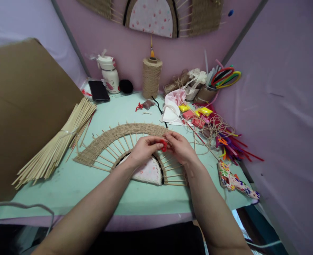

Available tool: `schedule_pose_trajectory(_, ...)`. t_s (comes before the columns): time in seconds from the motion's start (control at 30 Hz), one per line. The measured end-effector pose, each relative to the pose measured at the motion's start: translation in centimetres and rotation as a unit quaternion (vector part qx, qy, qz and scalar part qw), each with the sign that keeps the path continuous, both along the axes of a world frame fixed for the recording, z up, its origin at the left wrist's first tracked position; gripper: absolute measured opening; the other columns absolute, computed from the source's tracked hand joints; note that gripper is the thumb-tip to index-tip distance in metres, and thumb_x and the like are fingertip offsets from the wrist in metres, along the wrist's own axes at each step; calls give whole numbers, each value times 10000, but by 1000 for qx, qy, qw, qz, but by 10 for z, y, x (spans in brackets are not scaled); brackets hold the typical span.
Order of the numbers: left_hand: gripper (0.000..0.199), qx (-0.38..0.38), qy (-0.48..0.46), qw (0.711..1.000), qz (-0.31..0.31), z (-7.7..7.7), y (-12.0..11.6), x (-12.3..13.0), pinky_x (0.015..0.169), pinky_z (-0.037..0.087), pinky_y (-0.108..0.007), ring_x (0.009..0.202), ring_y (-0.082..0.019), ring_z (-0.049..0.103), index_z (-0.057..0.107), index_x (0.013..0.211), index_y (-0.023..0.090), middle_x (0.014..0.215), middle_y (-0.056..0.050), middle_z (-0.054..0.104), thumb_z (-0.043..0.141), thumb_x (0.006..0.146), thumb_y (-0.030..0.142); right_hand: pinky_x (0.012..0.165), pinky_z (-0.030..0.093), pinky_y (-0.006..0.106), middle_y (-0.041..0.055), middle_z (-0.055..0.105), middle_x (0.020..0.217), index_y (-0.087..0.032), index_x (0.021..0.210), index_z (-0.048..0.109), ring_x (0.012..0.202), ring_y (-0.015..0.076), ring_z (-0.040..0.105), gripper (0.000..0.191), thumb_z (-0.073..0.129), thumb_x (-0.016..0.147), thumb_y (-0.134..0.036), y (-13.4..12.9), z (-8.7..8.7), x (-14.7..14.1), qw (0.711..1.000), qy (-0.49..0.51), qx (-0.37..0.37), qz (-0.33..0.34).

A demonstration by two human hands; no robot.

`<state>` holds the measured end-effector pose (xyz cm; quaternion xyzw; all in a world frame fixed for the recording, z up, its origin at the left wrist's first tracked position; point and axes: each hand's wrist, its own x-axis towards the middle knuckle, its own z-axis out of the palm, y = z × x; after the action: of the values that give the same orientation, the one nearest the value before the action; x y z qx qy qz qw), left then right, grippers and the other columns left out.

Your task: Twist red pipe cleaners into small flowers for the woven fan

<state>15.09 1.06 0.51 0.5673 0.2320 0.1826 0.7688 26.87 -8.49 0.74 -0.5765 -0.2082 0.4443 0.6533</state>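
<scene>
Above the woven fan (111, 136) on the table, my two hands meet around a small curled piece of red pipe cleaner (164, 146). My left hand (145, 150) pinches it between thumb and fingers. Closed at its other side, my right hand (180, 146) has its fingertips on or against the red piece; exactly how they grip it is hidden. The fan has a twine-woven outer band, bare stick ribs and a pale half-round centre (148, 173) with pinkish spots and a black edge. My forearms cover parts of its lower side.
A bundle of sticks (55, 141) lies left beside a cardboard sheet (26, 106). Behind stand a white bottle (111, 78), a phone (99, 91) and a twine spool (151, 78). At right are pipe cleaners (233, 147), scissors (227, 76) and a flowered glue gun (233, 182).
</scene>
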Motion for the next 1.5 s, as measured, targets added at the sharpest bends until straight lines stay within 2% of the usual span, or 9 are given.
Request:
schedule_pose_trajectory(0.1,277,-39,13,995,94,-5,2,1,650,470,-255,670,-140,632,744,852,140,776,-61,740,787,610,268,481,313,225,-40,538,664,-199,835,614,531,87,435,319,664,748,-502,1,-1,0,994,-99,13,-38)
schedule_pose_trajectory(0.2,307,-35,17,990,138,-8,3,1,625,464,-242,685,-144,643,742,876,140,802,-70,747,796,609,281,553,385,245,-13,604,717,-200,830,638,596,113,494,279,643,780,-475,1,1,-3,978,-205,1,-23)
schedule_pose_trajectory(0.33,262,-15,19,992,125,-3,-1,1,682,482,-253,737,-162,661,747,846,131,820,-73,752,780,612,244,703,460,276,25,673,829,-194,843,656,742,154,592,197,673,766,-375,2,3,-8,960,-277,13,-39)
schedule_pose_trajectory(0.57,231,-10,40,992,119,3,-7,1,679,489,-272,688,-165,654,748,799,121,756,-66,745,767,592,222,709,478,311,41,700,812,-201,813,688,739,186,622,120,641,774,-305,1,-2,-11,943,-329,-5,-58)
schedule_pose_trajectory(0.77,201,-18,47,991,122,-4,-8,2,586,448,-235,599,-123,609,731,760,118,685,-41,717,766,586,213,683,446,310,32,668,764,-218,754,683,715,183,593,94,603,800,-234,-2,1,-16,880,-468,-9,-82)
schedule_pose_trajectory(0.83,210,-34,38,991,124,-6,-8,2,579,447,-229,595,-118,608,729,766,123,678,-36,713,775,590,227,711,453,317,37,678,781,-221,762,689,748,192,605,99,605,807,-250,-2,1,-15,886,-457,-6,-78)
schedule_pose_trajectory(1.0,263,-61,17,988,139,-6,-5,3,624,480,-243,652,-136,641,732,793,136,723,-44,730,811,577,264,749,470,322,48,717,848,-202,833,701,793,202,630,155,622,799,-331,0,-3,-11,940,-334,-7,-68)
schedule_pose_trajectory(1.27,267,-64,12,987,145,-7,-5,3,635,485,-254,653,-142,638,736,767,127,718,-53,727,825,555,262,642,423,277,18,663,735,-189,750,653,683,164,568,171,585,806,-335,2,0,-11,935,-347,-22,-73)
schedule_pose_trajectory(1.5,253,-144,10,975,167,1,-2,2,653,487,-224,640,-95,609,730,772,110,753,-54,715,789,611,297,644,433,278,24,669,752,-184,787,664,683,165,572,205,652,763,-388,2,-2,-7,950,-304,-35,-55)
